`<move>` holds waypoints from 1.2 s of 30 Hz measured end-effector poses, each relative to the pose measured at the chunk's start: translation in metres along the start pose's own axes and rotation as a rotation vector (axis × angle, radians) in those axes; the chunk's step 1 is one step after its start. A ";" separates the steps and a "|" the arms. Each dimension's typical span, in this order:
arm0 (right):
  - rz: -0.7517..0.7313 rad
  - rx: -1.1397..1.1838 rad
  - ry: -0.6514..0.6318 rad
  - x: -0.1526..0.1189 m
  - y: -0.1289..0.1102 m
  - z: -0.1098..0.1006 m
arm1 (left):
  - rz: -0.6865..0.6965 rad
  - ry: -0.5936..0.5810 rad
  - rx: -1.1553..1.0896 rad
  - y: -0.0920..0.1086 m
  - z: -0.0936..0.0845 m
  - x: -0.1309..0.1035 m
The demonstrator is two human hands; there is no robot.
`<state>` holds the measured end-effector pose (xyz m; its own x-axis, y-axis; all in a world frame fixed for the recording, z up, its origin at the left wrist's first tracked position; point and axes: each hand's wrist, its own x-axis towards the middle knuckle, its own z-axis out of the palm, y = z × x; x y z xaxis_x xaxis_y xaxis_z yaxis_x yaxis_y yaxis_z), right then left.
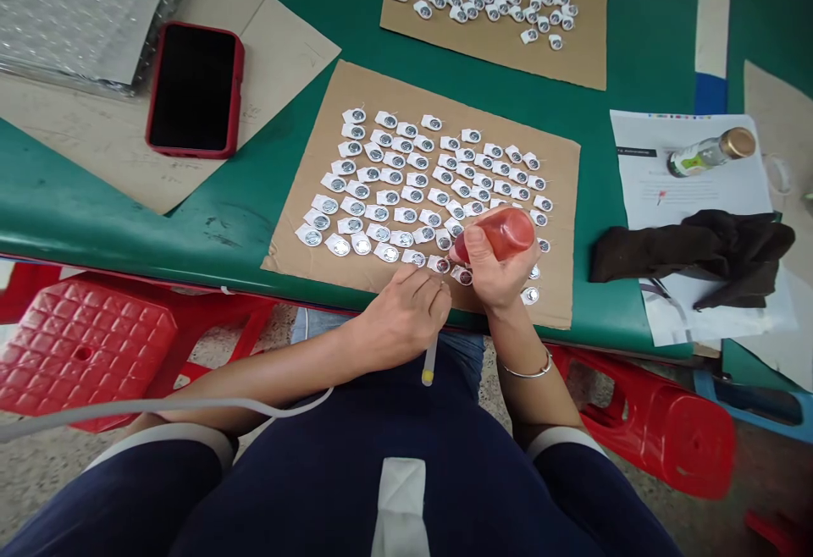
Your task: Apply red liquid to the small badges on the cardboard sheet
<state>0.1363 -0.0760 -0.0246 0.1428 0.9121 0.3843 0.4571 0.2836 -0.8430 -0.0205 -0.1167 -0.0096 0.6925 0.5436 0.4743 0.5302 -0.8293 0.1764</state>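
Observation:
My right hand (499, 273) is wrapped round a small squeeze bottle (508, 234) of red liquid. The bottle tilts, its narrow end pointing down and left toward the front row of small white pieces with round silver faces (438, 264). Close beside it, my left hand (410, 311) is closed with the fingertips pinched together. A slim whitish stick with a yellow end (430, 362) sticks out below that hand; what its other end touches is hidden by the fingers. Many such pieces lie in rough rows on a brown cardboard sheet (305, 168) under both hands.
A second cardboard sheet (590, 57) with similar pieces lies farther back. To the left are a phone in a red case (196, 90) and bubble wrap (69, 15). On the right, a glass bottle (705, 153) and dark cloth (686, 252) rest on papers. Red stools (95, 337) stand below.

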 end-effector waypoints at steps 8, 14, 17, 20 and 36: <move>0.017 0.001 0.048 -0.001 0.004 -0.003 | -0.071 -0.021 -0.105 -0.004 0.005 -0.003; -0.013 -0.008 0.041 -0.001 0.005 -0.005 | -0.147 -0.027 -0.255 -0.013 0.003 -0.001; -0.015 -0.011 0.036 -0.002 0.005 -0.007 | -0.164 -0.013 -0.326 -0.018 -0.001 0.003; -0.041 -0.002 0.024 -0.002 0.004 -0.007 | -0.171 -0.018 -0.382 -0.021 -0.003 0.005; -0.076 0.002 0.098 -0.018 -0.002 -0.016 | -0.572 -0.420 -0.804 -0.063 -0.025 0.042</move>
<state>0.1469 -0.0979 -0.0243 0.1934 0.8545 0.4822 0.4677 0.3517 -0.8109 -0.0372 -0.0448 0.0211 0.6372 0.7526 -0.1662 0.4578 -0.1961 0.8672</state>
